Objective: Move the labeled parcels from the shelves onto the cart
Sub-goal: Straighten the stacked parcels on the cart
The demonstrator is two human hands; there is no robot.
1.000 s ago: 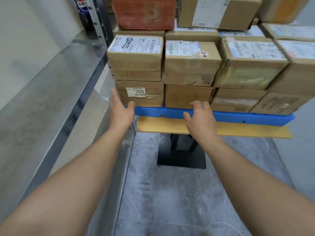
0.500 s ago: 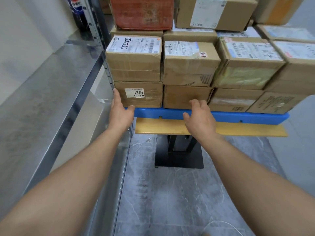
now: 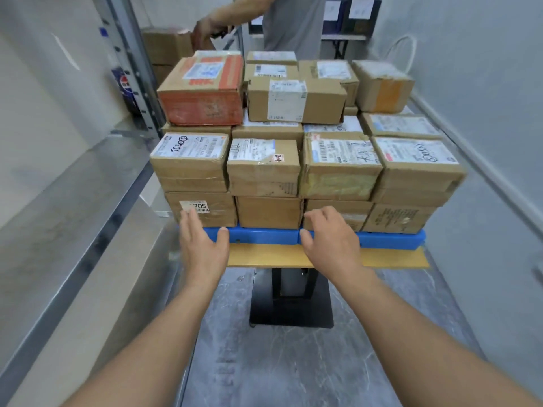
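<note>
Both hands have shifted along the cart's front edge since a second ago. The left one has left the corner and come further onto the rim, and the view has lifted enough to show the whole load and the far end of the aisle.

Nearest me, two bare forearms reach out over the grey floor (image 3: 264, 362). The left hand (image 3: 202, 245) lies flat on the blue tray (image 3: 264, 236), its fingers (image 3: 189, 221) straight and touching the bottom box with the 705 label (image 3: 217, 212). The right hand (image 3: 329, 245) rests open on the same rim, thumb on the blue edge and fingertips against the lowest row. Neither hand is holding anything. It looks to me like a push or a steadying touch, not a lift.

The tray sits on a wooden board (image 3: 264, 257) over the cart (image 3: 291, 304), whose black base stands just beside the steel shelf (image 3: 73, 186) on the left. The labelled parcels (image 3: 264, 168) are on the cart, stacked several layers deep, with an orange-red box (image 3: 202, 95) on top at the left.

I would say the loading is mostly done (there is hardly room for more). On the stretch of shelf in view I can make out no parcels.

Further back, some brown boxes (image 3: 164, 45) sit behind the shelf upright. Whether they still need moving I cannot tell, as they are blurred. A second person (image 3: 293, 22) stands at the far end, one hand near them.
</note>
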